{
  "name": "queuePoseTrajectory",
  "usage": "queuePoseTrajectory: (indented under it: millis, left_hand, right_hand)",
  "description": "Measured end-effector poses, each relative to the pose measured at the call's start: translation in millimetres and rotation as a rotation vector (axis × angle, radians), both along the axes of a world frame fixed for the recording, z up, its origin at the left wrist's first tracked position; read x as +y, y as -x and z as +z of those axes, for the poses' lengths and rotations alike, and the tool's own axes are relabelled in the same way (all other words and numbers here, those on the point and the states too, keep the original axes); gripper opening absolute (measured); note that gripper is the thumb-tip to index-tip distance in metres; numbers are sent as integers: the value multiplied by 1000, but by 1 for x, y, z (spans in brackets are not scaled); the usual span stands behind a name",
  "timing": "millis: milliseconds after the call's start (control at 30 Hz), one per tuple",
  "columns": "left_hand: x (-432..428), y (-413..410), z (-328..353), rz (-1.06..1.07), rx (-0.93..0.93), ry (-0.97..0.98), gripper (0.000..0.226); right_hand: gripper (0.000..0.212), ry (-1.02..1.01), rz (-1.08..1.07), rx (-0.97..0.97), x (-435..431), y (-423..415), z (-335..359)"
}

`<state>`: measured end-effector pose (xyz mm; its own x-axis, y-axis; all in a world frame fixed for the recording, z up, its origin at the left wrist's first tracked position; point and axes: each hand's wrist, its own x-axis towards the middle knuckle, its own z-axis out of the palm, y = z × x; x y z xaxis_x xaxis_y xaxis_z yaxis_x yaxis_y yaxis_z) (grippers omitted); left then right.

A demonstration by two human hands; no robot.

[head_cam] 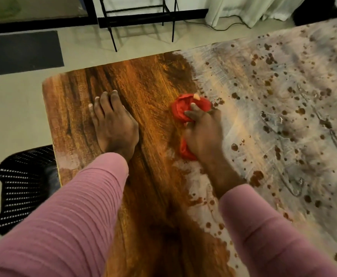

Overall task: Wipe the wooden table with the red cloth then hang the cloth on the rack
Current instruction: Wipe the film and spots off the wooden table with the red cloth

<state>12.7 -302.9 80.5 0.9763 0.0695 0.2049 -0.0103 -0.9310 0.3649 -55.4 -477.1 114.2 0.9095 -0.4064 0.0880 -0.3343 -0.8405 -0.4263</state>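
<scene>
The right hand (202, 134) grips a bunched red cloth (185, 109) against the wooden counter (143, 80), at the edge where bare brown wood meets a pale, streaky film dotted with brown spots (283, 96). The left hand (114, 124) lies flat on the bare wood, fingers straight. Both arms wear pink sleeves (67, 220). A black perforated chair (21, 186) stands at the counter's left, and black rack legs (113, 37) rise from the floor beyond.
</scene>
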Motion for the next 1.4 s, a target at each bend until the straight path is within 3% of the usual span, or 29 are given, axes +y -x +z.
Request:
queuePoseTrajectory:
  millis: [100, 233, 333, 433, 533, 733, 900, 1033, 1233, 1400]
  left_hand:
    - [0, 0, 1, 7, 2, -4, 45]
    - [2, -1, -2, 6, -7, 6, 46]
    - [4, -2, -6, 7, -30, 25, 46]
    - [2, -2, -6, -3, -52, 30, 46]
    - [2, -2, -3, -7, -58, 28, 45]
    - [1, 1, 7, -51, -45, 28, 43]
    - [-7, 54, 21, -65, 13, 25, 43]
    - [-15, 122, 30, -114, 53, 73, 42]
    - [-21, 190, 26, -178, 137, 69, 40]
    - [-24, 190, 15, -200, 121, 38, 44]
  right_hand:
    - [36, 15, 157, -85, 43, 31, 1]
    - [33, 29, 325, -45, 58, 70, 1]
    - [38, 130, 217, 0, 19, 73, 1]
    - [40, 80, -4, 45, -24, 63, 3]
    - [41, 47, -83, 49, -30, 57, 3]
    - [39, -6, 93, -6, 36, 98, 1]
    - [35, -26, 250, 21, 61, 151, 9]
    - [36, 89, 92, 75, 14, 154, 13]
    - [43, -14, -88, 126, -22, 139, 13]
    - [39, -32, 60, 69, 28, 173, 9]
